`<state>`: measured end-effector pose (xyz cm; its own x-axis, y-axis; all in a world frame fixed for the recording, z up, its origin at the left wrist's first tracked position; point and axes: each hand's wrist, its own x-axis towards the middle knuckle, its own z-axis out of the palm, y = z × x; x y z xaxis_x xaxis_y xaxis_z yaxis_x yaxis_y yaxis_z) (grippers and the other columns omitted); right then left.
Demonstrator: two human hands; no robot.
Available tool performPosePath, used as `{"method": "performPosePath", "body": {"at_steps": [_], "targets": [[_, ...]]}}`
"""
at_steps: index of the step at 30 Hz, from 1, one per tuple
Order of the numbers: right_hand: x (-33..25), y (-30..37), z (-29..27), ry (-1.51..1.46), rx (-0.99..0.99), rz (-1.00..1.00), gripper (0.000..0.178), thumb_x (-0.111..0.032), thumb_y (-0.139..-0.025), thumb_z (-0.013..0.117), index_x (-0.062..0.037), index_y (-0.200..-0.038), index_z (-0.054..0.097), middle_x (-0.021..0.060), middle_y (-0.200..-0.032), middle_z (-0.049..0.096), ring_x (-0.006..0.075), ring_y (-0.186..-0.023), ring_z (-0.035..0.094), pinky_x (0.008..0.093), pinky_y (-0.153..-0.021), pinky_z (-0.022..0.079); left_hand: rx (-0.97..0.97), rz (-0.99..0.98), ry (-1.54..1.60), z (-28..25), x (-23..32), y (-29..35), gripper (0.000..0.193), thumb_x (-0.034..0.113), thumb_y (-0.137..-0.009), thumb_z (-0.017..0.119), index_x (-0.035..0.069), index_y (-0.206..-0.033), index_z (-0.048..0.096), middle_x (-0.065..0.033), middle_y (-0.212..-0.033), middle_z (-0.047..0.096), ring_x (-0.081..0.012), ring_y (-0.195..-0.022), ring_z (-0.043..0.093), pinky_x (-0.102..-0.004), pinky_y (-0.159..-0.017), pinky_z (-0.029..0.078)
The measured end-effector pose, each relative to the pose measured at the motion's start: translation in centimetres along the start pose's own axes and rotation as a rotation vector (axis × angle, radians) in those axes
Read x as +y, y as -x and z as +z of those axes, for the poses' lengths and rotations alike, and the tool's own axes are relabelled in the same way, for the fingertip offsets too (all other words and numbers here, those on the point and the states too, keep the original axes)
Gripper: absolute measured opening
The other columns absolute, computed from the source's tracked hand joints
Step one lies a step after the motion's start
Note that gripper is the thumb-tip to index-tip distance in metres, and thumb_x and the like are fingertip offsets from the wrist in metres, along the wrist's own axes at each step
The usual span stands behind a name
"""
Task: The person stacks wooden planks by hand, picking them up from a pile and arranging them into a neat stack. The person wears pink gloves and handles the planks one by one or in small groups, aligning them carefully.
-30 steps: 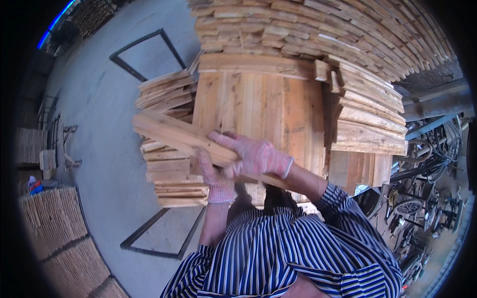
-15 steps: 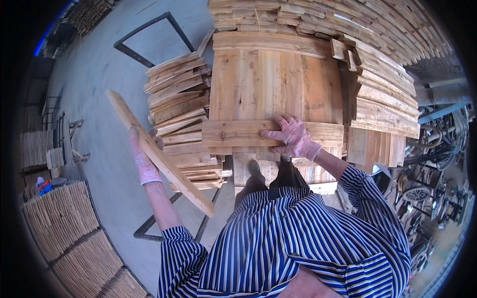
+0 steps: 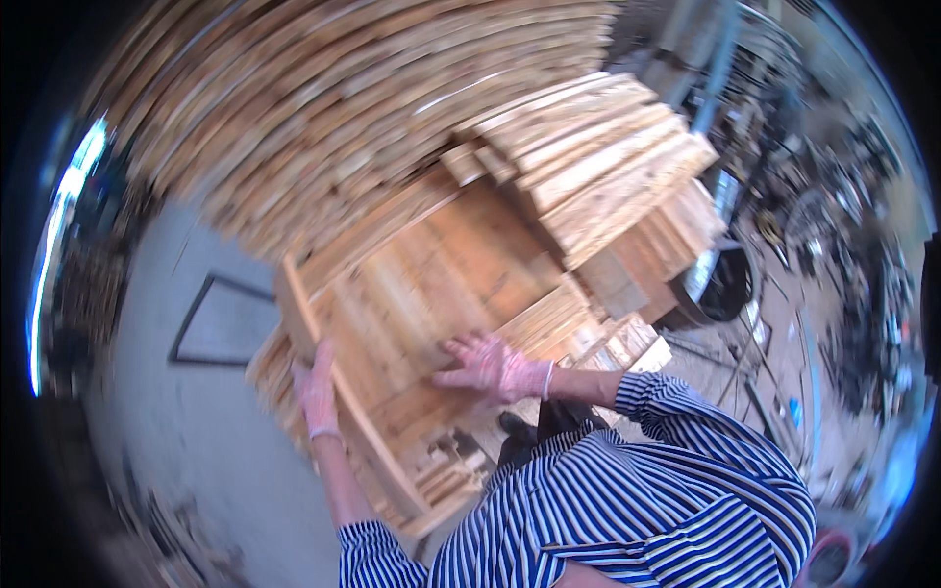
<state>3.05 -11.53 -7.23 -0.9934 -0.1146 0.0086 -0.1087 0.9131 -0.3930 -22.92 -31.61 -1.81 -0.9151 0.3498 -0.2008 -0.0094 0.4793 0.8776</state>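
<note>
My left hand [image 3: 316, 392], in a pink-and-white glove, is closed round the outer side of a long wooden board [image 3: 355, 407]. This board is tilted along the left side of a panel of joined planks [image 3: 392, 294]; blur hides whether they touch. My right hand [image 3: 495, 369], gloved the same way, is over the panel's near part with its fingers spread. Nothing shows in its grasp, and its contact with the wood is unclear. To its right are short stacked planks [image 3: 549, 316].
A large timber stack [image 3: 323, 108] rises behind the panel. More boards [image 3: 618, 162] are piled at its right, near a dark bucket [image 3: 720, 284]. A dark metal frame [image 3: 191, 318] lies on the grey floor at left. Cluttered metal parts fill the far right.
The view has swung right and blurred. My left hand has brought its board in from out over the floor to the panel's left side. My right hand's fingers remain spread.
</note>
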Motion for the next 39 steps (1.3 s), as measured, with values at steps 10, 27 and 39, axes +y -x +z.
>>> {"method": "performPosePath", "body": {"at_steps": [10,27,39], "targets": [[13.5,12.1,-8.4,-0.331,1.182,1.281,0.1,-0.041,-0.086,0.077,-0.0022,-0.16,0.022,0.0283,-0.161,0.03,0.043,-0.152,0.024,0.0457,-0.124,0.027,0.092,0.281,-0.505,14.0,3.0,-4.7,0.105,0.064,-0.081,0.076,-0.005,-0.151,0.038,-0.0292,-0.148,0.05,-0.0418,-0.134,0.052,-0.0476,-0.112,0.041],[21.5,22.6,-14.8,-1.698,1.52,0.9,0.078,-0.05,-0.086,0.079,0.0077,-0.132,0.055,0.0221,-0.119,0.069,0.0294,-0.107,0.069,0.0408,-0.094,0.058,-0.867,0.052,0.419,34.8,14.7,11.4,0.075,0.052,-0.101,0.057,0.0,-0.151,0.038,-0.0166,-0.146,0.049,-0.0289,-0.128,0.053,-0.0436,-0.106,0.048],[20.8,26.3,-10.9,-1.994,1.568,0.738,0.039,-0.01,-0.092,0.071,0.0004,-0.128,0.06,0.0128,-0.115,0.07,0.026,-0.101,0.072,0.0415,-0.089,0.062,-1.284,-0.082,0.093,46.2,21.0,12.0,0.106,0.018,-0.066,0.097,0.0,-0.151,0.037,-0.0164,-0.132,0.064,-0.0256,-0.122,0.061,-0.0356,-0.105,0.05]]}}
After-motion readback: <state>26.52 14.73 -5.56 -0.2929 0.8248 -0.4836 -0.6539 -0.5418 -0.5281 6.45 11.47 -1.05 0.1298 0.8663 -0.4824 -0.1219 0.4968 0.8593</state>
